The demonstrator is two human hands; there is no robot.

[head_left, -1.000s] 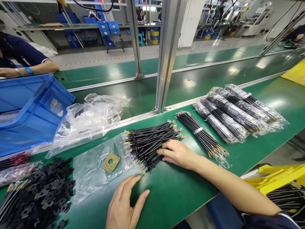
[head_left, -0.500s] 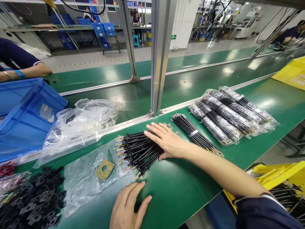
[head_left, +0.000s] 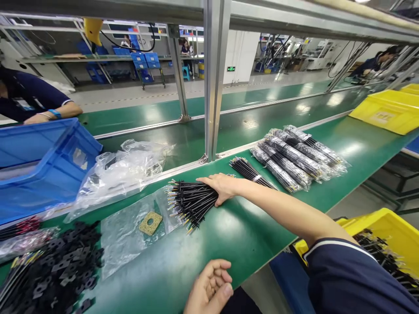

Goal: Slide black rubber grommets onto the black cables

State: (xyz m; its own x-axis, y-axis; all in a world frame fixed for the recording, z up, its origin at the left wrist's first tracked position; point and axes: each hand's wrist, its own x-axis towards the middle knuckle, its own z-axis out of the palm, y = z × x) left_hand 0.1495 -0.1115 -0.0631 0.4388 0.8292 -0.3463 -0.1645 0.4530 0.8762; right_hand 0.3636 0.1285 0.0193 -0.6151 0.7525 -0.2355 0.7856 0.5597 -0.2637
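Note:
My right hand [head_left: 223, 186] is closed around one end of a loose bundle of black cables [head_left: 193, 200]. Thumb and fingers lie on opposite sides of it. The cables fan out to the left, showing bare coloured wire ends and small black pieces near the tips. Lower down, at the bench's front edge, my left hand [head_left: 211, 288] is held palm up with loosely curled fingers, thumb apart, and nothing in it. A sponge [head_left: 150, 223] with a hole rests on a clear plastic bag [head_left: 121, 244] left of the cables.
Right of my hand lie a tied cable bundle [head_left: 250, 170] and several wrapped bundles [head_left: 291, 159]. Black parts [head_left: 65, 266] are heaped at left, below a blue bin [head_left: 49, 161]. A metal post [head_left: 214, 87] rises behind. Yellow bins [head_left: 386, 111] stand at right. Another person's arm [head_left: 55, 102] rests beyond the blue bin.
My right hand has gone from lying flat over the cables to gripping their end. My left hand has moved right and towards me, turning palm up. The camera view has shifted.

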